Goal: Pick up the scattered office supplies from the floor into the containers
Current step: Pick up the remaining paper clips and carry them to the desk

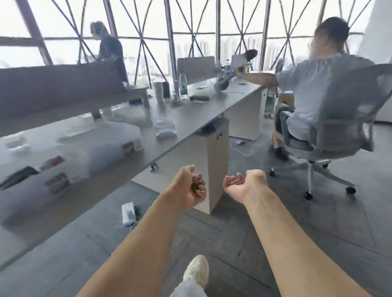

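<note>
Both my arms reach forward above the floor beside a long grey desk (114, 165). My left hand (187, 185) is curled round a small bunch of dark clips (195, 184). My right hand (242, 183) is cupped palm up and holds a little heap of small red and blue supplies (236, 181). The two hands are apart, at about the same height. Blurred clear plastic containers (83, 153) stand on the desk to the left; one holds dark and red items (56, 181). The picture is blurred by motion.
A white power strip (128, 212) with cables lies on the floor under the desk. A person sits in a white swivel chair (338, 122) at the right. A white cabinet (210, 162) stands under the desk. My shoe (197, 270) is at the bottom.
</note>
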